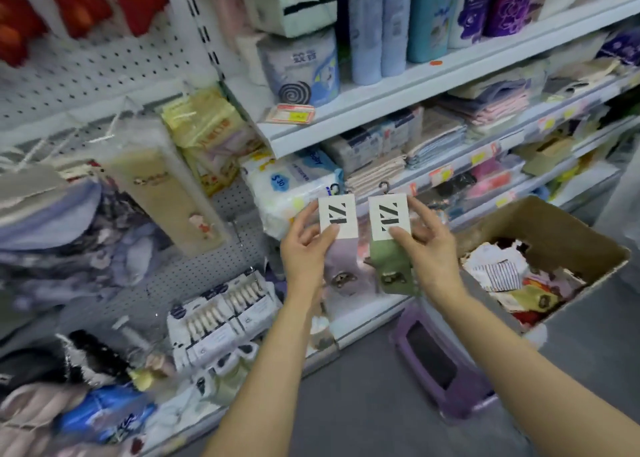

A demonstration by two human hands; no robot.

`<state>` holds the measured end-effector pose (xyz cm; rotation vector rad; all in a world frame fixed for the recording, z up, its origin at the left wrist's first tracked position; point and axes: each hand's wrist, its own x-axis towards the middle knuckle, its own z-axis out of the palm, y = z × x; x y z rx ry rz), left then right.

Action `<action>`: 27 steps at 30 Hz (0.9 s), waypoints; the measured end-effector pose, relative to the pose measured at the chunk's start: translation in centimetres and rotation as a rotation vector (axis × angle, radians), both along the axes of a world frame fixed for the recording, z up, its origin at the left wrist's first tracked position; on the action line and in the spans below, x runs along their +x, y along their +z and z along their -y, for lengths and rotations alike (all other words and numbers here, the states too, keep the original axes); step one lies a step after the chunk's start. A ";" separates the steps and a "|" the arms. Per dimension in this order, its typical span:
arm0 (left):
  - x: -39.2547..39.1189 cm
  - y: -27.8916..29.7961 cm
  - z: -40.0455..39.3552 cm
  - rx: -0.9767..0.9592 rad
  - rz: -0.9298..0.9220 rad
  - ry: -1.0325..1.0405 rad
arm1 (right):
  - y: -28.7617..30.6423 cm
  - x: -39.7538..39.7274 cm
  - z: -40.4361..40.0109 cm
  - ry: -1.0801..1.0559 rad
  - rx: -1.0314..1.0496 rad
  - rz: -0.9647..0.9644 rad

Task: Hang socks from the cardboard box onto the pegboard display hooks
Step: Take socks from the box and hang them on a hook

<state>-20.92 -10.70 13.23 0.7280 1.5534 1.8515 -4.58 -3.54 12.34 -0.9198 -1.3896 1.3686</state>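
fingers of left hand (304, 248) pinching lilac sock pair (341, 248), right hand (427, 248) the green pair (389, 245); cards upright, hanger hooks up; pegboard (214, 266) lower left, nearer left hand.

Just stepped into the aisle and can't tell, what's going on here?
A person is stocking socks. The left hand holds a lilac sock pair by its card, the right hand a green sock pair. Neither is hung on the pegboard yet. More socks wait in the cardboard box at right.
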 end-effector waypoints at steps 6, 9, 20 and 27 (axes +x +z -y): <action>-7.6 2.4 9.3 0.086 -0.060 0.128 | 1.3 -9.3 7.3 0.137 0.012 -0.061; -10.8 3.7 13.5 0.125 -0.070 0.206 | 2.2 -13.4 10.8 0.182 0.036 -0.081; -20.3 10.2 20.9 0.288 -0.162 0.412 | 10.1 -25.6 17.3 0.363 0.178 -0.201; -24.0 16.5 21.8 0.385 -0.252 0.482 | 15.9 -31.4 16.7 0.467 0.303 -0.299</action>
